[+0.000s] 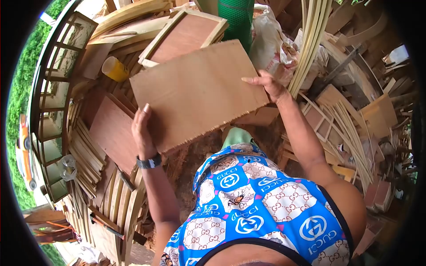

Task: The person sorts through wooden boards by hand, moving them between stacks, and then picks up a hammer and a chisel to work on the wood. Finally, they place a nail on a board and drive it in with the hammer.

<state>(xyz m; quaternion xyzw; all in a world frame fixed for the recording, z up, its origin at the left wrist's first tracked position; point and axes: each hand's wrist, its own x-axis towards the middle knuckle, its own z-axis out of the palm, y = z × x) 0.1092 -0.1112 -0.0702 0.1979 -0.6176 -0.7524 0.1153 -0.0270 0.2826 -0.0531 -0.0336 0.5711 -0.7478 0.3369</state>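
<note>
A rectangular plywood panel [199, 95] with a rough, splintered lower edge is held up, tilted, in front of the body. My left hand [142, 131] grips its left edge, thumb on the face and a dark band on the wrist. On the right edge my right hand [268, 86] is closed, its thumb over the face; the fingers behind the panel are partly hidden. Just beyond the panel lies a wooden frame with a reddish board [188, 37]. Another reddish board [111, 131] rests below and left of the panel.
A yellow container [116, 69] stands at the upper left. A green mesh roll [235, 20] and a white sack [270, 42] are behind the panel. Long thin strips [310, 44] rise at the right. A hammer-like tool [106, 226] lies on slats at the lower left.
</note>
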